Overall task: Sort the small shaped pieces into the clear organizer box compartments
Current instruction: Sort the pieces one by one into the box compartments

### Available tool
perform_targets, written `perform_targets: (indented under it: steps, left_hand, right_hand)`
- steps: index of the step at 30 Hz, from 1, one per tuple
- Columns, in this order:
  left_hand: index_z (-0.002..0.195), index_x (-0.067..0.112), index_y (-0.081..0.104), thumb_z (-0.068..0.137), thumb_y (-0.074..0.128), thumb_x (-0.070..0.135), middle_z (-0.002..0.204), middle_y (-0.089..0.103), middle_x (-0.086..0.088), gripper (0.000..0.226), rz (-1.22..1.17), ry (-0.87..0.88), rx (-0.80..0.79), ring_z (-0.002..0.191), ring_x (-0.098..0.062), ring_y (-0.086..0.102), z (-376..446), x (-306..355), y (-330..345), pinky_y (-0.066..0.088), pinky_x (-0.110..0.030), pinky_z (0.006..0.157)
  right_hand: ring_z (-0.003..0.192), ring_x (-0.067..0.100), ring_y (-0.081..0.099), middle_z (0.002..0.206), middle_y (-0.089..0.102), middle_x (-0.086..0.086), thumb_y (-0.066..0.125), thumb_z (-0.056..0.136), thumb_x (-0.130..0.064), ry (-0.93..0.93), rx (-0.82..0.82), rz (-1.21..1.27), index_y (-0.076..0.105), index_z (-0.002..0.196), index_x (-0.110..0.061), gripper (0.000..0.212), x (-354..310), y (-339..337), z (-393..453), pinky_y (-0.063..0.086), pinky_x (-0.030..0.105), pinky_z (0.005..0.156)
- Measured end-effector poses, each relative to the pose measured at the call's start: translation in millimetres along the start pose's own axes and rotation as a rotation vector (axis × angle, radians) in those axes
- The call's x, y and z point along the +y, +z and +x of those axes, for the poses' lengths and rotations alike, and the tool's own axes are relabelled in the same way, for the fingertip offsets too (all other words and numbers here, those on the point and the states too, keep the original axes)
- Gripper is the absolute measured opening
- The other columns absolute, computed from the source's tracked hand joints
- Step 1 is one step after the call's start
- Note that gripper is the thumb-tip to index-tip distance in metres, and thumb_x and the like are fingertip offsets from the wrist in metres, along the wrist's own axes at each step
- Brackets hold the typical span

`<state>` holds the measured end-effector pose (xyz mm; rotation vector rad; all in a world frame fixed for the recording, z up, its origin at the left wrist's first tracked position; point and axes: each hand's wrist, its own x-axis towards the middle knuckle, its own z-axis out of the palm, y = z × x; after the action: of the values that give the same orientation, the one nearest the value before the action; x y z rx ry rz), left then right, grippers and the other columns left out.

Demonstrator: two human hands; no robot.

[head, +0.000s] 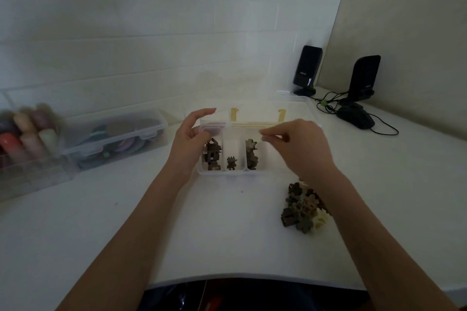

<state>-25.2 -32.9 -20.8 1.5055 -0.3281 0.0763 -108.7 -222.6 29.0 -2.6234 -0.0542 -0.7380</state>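
A clear organizer box [232, 172] sits mid-table with its lid [255, 106] tipped back. Its three front compartments hold brown pieces: several blocky ones on the left [212, 154], one small figure in the middle [231, 162], several flower-like ones on the right [251, 153]. My left hand [188, 137] rests against the box's left side, fingers apart. My right hand [294, 141] hovers over the right compartment with thumb and forefinger pinched; whether they hold anything is too small to tell. A loose pile of brown and cream pieces [304, 206] lies on the table under my right forearm.
A lidded clear container of round coloured items [113, 134] and a rack of coloured rolls [27, 131] stand at the left. Two black speakers [307, 69] [364, 78], a black mouse [355, 115] and cables sit back right. The table's front edge curves near me.
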Motion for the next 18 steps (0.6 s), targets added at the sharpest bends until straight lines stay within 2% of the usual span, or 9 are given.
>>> perform_targets:
  steps: [1, 3, 5, 8, 12, 16, 18]
  left_hand:
    - [0.107, 0.041, 0.065, 0.084, 0.059, 0.003, 0.091, 0.059, -0.016, 0.045, 0.000, -0.004, 0.005, 0.082, -0.027, 0.053, 0, 1, 0, 0.051, -0.053, 0.077]
    - [0.104, 0.043, 0.066, 0.084, 0.059, 0.003, 0.091, 0.060, -0.016, 0.046, -0.004, -0.009, 0.014, 0.082, -0.027, 0.053, 1, 0, 1, 0.050, -0.056, 0.079]
    - [0.103, 0.043, 0.066, 0.084, 0.059, 0.002, 0.089, 0.061, -0.015, 0.046, -0.007, -0.010, 0.016, 0.081, -0.027, 0.053, 1, 0, 1, 0.049, -0.048, 0.077]
    - [0.105, 0.039, 0.065, 0.085, 0.059, 0.000, 0.081, 0.065, -0.004, 0.044, -0.017, -0.004, 0.012, 0.078, -0.024, 0.052, 0, -1, 1, 0.045, -0.037, 0.072]
    - [0.105, 0.038, 0.064, 0.085, 0.058, 0.000, 0.083, 0.065, -0.005, 0.044, -0.022, -0.003, 0.011, 0.079, -0.025, 0.053, -1, 2, 3, 0.045, -0.038, 0.071]
    - [0.105, 0.040, 0.065, 0.085, 0.058, 0.000, 0.085, 0.063, -0.009, 0.045, -0.002, 0.008, 0.021, 0.079, -0.023, 0.051, 0, 1, 2, 0.044, -0.034, 0.070]
    - [0.104, 0.039, 0.065, 0.085, 0.058, -0.001, 0.080, 0.065, -0.003, 0.045, -0.012, 0.008, 0.033, 0.076, -0.022, 0.053, 0, 1, 3, 0.045, -0.031, 0.068]
  right_hand:
    - [0.055, -0.004, 0.054, 0.072, 0.069, -0.015, 0.063, 0.086, -0.031, 0.033, 0.041, 0.045, 0.072, 0.100, -0.028, 0.017, 5, -6, -9, 0.041, 0.016, 0.062]
    - [0.046, -0.001, 0.047, 0.049, 0.049, -0.018, 0.064, 0.085, -0.029, 0.119, 0.125, 0.119, 0.073, 0.095, -0.029, 0.013, 17, -12, -29, 0.033, 0.018, 0.052]
    - [0.040, 0.008, 0.038, 0.043, 0.039, -0.011, 0.065, 0.084, -0.028, 0.208, 0.213, 0.170, 0.073, 0.090, -0.028, 0.010, 28, -14, -48, 0.035, 0.024, 0.050]
    - [0.041, 0.009, 0.030, 0.043, 0.036, -0.005, 0.066, 0.083, -0.026, 0.299, 0.263, 0.173, 0.073, 0.086, -0.025, 0.007, 45, -11, -67, 0.035, 0.026, 0.051]
    - [0.046, 0.011, 0.039, 0.049, 0.039, -0.008, 0.065, 0.084, -0.029, 0.300, 0.292, 0.023, 0.072, 0.083, -0.022, 0.010, 54, -4, -81, 0.040, 0.034, 0.066]
    - [0.062, 0.015, 0.048, 0.063, 0.044, -0.007, 0.061, 0.086, -0.030, 0.317, 0.383, -0.044, 0.063, 0.095, -0.023, 0.012, 51, -3, -82, 0.026, 0.029, 0.077]
    - [0.063, 0.014, 0.049, 0.066, 0.049, -0.005, 0.060, 0.086, -0.034, 0.342, 0.438, -0.051, 0.057, 0.087, -0.023, 0.011, 52, -5, -84, 0.023, 0.029, 0.078]
